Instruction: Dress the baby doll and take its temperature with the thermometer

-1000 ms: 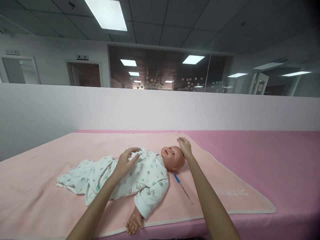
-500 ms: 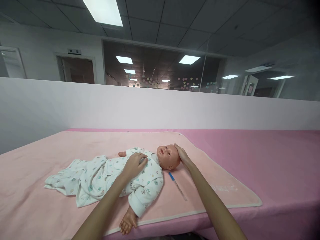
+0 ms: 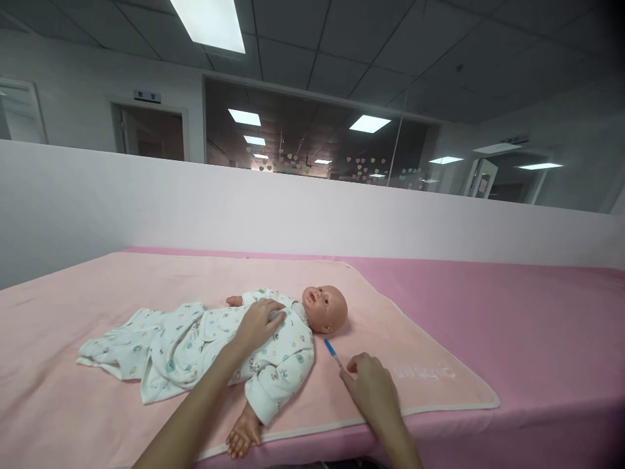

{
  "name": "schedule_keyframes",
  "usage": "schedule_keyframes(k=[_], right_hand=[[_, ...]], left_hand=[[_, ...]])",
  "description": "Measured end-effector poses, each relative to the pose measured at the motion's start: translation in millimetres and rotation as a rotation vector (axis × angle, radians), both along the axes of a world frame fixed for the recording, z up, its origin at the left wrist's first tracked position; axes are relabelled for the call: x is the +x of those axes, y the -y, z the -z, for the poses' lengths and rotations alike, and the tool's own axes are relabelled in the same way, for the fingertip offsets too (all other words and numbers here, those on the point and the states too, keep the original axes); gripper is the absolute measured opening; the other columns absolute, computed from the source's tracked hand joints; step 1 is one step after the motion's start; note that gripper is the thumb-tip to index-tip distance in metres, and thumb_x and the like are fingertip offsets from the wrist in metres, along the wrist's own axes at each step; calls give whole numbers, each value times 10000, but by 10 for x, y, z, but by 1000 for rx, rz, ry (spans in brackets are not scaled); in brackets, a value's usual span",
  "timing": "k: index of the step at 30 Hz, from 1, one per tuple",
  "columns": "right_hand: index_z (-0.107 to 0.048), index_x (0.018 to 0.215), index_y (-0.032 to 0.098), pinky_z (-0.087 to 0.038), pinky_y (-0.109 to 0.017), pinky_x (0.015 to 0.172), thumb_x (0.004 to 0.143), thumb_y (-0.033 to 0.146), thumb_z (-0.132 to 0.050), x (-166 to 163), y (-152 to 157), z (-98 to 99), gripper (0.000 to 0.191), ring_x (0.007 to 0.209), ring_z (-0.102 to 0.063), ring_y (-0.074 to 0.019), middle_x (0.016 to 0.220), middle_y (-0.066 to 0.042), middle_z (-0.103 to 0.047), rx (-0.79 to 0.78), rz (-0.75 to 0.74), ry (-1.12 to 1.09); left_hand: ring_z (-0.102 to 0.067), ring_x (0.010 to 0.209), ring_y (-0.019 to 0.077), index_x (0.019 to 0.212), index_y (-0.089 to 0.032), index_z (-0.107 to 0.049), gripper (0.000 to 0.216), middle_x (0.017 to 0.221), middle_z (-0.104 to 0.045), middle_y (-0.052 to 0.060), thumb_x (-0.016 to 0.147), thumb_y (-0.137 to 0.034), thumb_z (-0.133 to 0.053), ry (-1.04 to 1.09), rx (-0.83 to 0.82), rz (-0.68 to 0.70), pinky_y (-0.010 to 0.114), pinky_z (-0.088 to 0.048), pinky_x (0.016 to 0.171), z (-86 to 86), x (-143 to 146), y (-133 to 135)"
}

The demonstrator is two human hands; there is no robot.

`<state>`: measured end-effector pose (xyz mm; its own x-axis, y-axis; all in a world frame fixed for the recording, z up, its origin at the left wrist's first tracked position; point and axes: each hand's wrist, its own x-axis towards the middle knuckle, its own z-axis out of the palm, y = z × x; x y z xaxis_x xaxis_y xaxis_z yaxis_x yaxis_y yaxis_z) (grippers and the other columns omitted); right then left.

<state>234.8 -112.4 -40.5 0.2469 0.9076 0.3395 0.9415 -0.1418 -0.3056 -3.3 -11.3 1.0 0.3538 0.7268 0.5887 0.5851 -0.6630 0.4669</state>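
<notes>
A baby doll in a white printed sleepsuit lies on its back on a pale pink blanket, head to the right. My left hand rests flat on the doll's chest, fingers spread. A thin thermometer with a blue tip lies on the blanket just right of the doll's shoulder. My right hand hovers over the thermometer's lower end, fingers curled downward and touching or nearly touching it; I cannot see a grip on it.
The blanket lies on a darker pink padded surface that runs off to the right. A white partition wall stands behind it. The surface's near edge runs just below my right hand.
My right hand left the doll's head and came down toward me onto the thermometer. My left hand settled flat on the doll's chest and stays there.
</notes>
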Motion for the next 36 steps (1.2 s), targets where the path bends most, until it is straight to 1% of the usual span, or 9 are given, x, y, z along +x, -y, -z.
schedule_keyframes(k=[2,5,11,15,21,26,32,34,36], right_hand=[[-580,642,210,-348,-291,584,723,210,-486,-120,88,-85,123,716,-578,-230,720,-80,-631,-8,47,41],[-572,684,231,-334,-268,512,760,261,-457,-289,124,-381,141,625,-576,-201,674,-45,-630,46,14,-124],[-583,667,220,-410,-239,507,725,295,-504,-602,-53,-941,123,593,-564,-151,671,-13,-616,209,-441,-571],[-576,667,184,-390,-217,417,674,326,-586,-687,-272,-1009,142,503,-513,-115,650,-5,-565,131,-611,-861],[-567,764,166,-394,-209,433,711,396,-587,-915,-558,-975,237,484,-494,-86,628,10,-542,22,-849,-1358],[-584,812,157,-391,-219,436,777,463,-485,-1093,-673,-1218,323,467,-497,-89,607,-8,-564,-159,-1022,-1439],[-611,825,121,-415,-226,426,799,407,-484,-1176,-645,-1445,314,472,-531,-105,601,-29,-587,-333,-1072,-1298],[-613,809,112,-423,-221,420,790,415,-501,-1107,-680,-1533,323,488,-548,-112,605,-36,-593,-310,-1042,-1289],[-611,761,117,-400,-193,391,757,424,-548,-973,-720,-1690,313,463,-533,-95,569,-19,-581,-179,-1008,-1318]], left_hand=[[-552,927,211,890,-202,-641,276,951,-638,48,788,-363,-442,147,-66,41,353,-414,838,-31,-16,15],[-560,936,205,904,-192,-644,276,971,-638,51,764,-380,-497,405,-237,172,333,-435,830,-74,-68,19],[-574,694,141,872,-159,-670,266,741,-642,39,680,-338,-631,794,-584,443,306,-461,722,-78,-198,-47],[-522,545,92,703,-145,-668,170,552,-586,0,611,-282,-706,1062,-613,515,240,-432,587,-70,-249,-110],[-525,564,90,644,-140,-643,156,541,-585,-2,562,-220,-748,1314,-592,596,236,-436,612,-83,-295,-150],[-503,541,77,544,-144,-588,192,520,-543,-25,536,-226,-762,1457,-593,632,236,-446,604,-91,-327,-130],[-524,580,108,522,-126,-579,203,555,-546,-8,519,-213,-762,1387,-758,740,286,-468,643,-33,-311,-124],[-528,590,109,565,-129,-591,165,577,-553,-5,546,-192,-742,1428,-781,747,286,-472,643,-27,-304,-127],[-524,582,100,624,-137,-603,114,586,-553,-8,589,-166,-708,1504,-764,734,274,-474,640,-33,-303,-131]])
